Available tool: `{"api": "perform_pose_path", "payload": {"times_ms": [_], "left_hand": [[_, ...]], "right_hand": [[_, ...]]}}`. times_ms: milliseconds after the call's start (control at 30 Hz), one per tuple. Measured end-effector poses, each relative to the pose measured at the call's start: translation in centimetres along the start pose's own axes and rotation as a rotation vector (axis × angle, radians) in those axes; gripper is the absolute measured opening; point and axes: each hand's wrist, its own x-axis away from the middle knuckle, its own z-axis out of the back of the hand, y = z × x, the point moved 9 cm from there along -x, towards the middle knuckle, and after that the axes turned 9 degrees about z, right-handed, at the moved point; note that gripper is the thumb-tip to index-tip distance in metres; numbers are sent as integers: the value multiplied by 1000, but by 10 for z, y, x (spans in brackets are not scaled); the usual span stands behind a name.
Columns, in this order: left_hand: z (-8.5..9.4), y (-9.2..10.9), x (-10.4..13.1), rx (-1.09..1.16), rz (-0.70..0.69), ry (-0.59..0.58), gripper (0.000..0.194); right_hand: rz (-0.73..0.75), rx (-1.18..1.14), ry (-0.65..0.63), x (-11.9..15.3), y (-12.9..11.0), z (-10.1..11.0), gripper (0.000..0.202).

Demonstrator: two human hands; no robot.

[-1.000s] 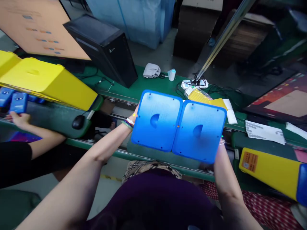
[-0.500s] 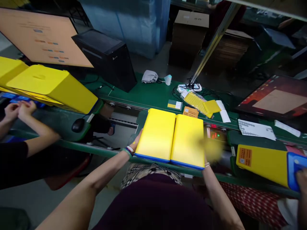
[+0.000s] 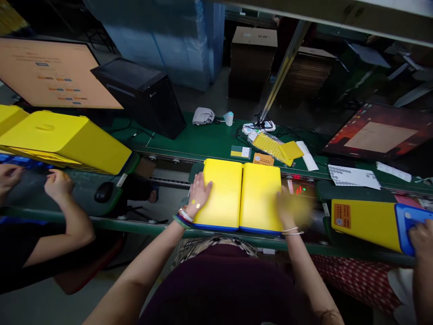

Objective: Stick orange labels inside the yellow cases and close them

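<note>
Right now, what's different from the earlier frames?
Cases flipped from blue to yellow side up and lowered. Left hand moved from their left side up over the left edge; right hand, partly blurred, still at the right edge. Tower and mouse stayed put.

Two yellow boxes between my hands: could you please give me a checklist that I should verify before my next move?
1. Left box and right box side by side: ok.
2. Blue edges both on your side: ok.
3. Left hand on the left box: ok, at its outer side.
4. Right hand secure on the right box: cannot tell, blurred at its outer side.
5. Co-worker's hand away from your boxes: ok, it is at another yellow box.
6. Undersides undamaged: cannot tell, hidden.
</note>
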Motion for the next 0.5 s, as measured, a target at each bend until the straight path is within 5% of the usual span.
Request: {"api": "perform_pose_path", "payload": {"times_ms": [67,133,233,300,367,500], "left_hand": [[-28,44,10,-319,-261,5,61],[-70,76,18,-613,-502,-62,56],[-102,95,1,-770,-579,-120,55],[-94,95,-26,-784,-542,-85,56],[-66,84,-57,-759,-474,-10,59],[17,14,-100,-605,-97,181,62]], "right_hand": [[65,54,-49,-2,-29,-26,52],[261,158,-231,-7,-68,-68,53],[346,260,-386,-31,-76,-105,54],[296,327,-387,-56,-44,-102,55],[197,388,-329,-76,7,-80,56],[-120,404,-187,-83,120,-21,49]]}}
